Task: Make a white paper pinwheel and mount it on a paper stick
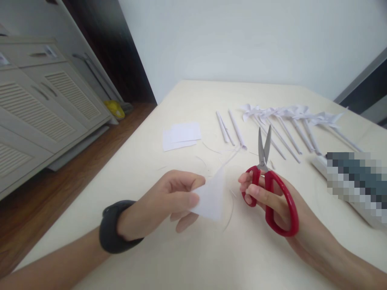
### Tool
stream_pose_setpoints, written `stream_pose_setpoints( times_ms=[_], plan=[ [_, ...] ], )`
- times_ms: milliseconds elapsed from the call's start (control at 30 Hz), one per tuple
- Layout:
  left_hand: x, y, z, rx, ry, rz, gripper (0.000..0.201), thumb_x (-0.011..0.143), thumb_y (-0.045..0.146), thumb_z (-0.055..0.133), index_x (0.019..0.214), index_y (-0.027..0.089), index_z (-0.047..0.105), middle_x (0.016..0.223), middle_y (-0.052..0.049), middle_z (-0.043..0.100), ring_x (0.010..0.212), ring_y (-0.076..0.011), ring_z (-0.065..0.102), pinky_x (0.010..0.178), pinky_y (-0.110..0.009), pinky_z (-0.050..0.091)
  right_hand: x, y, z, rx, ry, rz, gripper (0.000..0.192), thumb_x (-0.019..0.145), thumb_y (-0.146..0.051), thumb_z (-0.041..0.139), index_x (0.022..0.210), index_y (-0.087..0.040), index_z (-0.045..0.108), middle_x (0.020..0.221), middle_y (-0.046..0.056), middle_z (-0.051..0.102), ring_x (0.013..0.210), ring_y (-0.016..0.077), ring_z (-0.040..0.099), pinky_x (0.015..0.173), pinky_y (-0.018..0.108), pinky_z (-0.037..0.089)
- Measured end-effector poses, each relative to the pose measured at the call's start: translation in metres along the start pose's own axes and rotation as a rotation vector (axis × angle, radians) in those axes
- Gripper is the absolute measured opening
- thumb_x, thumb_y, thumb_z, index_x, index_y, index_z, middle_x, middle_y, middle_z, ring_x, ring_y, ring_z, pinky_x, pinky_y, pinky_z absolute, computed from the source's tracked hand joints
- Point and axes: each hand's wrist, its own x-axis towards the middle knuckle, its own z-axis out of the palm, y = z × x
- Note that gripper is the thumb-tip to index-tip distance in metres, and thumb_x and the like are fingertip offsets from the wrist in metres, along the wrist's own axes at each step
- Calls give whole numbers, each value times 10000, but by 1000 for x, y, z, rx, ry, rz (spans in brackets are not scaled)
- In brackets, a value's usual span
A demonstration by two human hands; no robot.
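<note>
My left hand (181, 201), with a dark band on its wrist, pinches a white piece of paper (210, 197) by its left corner. The paper looks folded into a triangle, and a thin strip seems to trail from its upper tip. On the right, my right hand (272, 197) holds red-handled scissors (282, 201) with fingers through the loops. Their blades point away from me and stand slightly apart, clear of the paper. Thin curled paper offcuts (232, 211) lie on the table between and beyond my hands.
Several paper pinwheels (290, 114) on rolled sticks lie at the back right. Loose paper rolls (237, 129) sit left of them, and square sheets (184, 133) farther left. A partly blurred pack (359, 181) is at the right. The white table (142, 161) meets the wall behind.
</note>
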Motion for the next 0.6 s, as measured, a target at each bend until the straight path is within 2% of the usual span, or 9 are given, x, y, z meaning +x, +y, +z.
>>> stream_pose_setpoints(
  times_ms=[133,233,367,467,600],
  plan=[
    [-1,4,8,-228,-73,58,156,769,252,537,681,133,585,435,75,251,344,-55,261,288,-168,190,0,2,4,22,-57,26,180,781,-320,596,936,-230,574,910,6,565,803,160,504,719,304,370],
    [-1,7,9,-333,-138,88,161,761,216,510,631,141,568,432,64,242,341,-63,256,284,-184,181,-1,1,5,34,-62,62,178,766,-315,614,921,-233,579,926,5,572,800,160,505,717,305,373],
    [-5,6,2,-373,-183,157,162,753,227,480,627,157,554,439,54,246,332,-63,241,284,-175,199,-2,-2,5,81,-91,126,125,783,-301,593,882,-228,571,827,-3,561,745,153,490,709,311,380],
    [-10,6,1,-341,-154,170,151,743,237,475,657,162,575,437,44,266,334,-71,284,315,-189,246,-3,-3,5,174,-129,136,56,804,-261,566,788,-207,564,772,-3,549,743,155,496,734,319,390],
    [-10,10,6,-306,-83,49,138,721,278,542,662,163,590,431,40,300,358,-70,315,351,-192,277,-5,-5,7,380,-226,53,148,851,-228,481,743,-202,580,718,6,552,716,152,511,720,304,406]
  ],
)
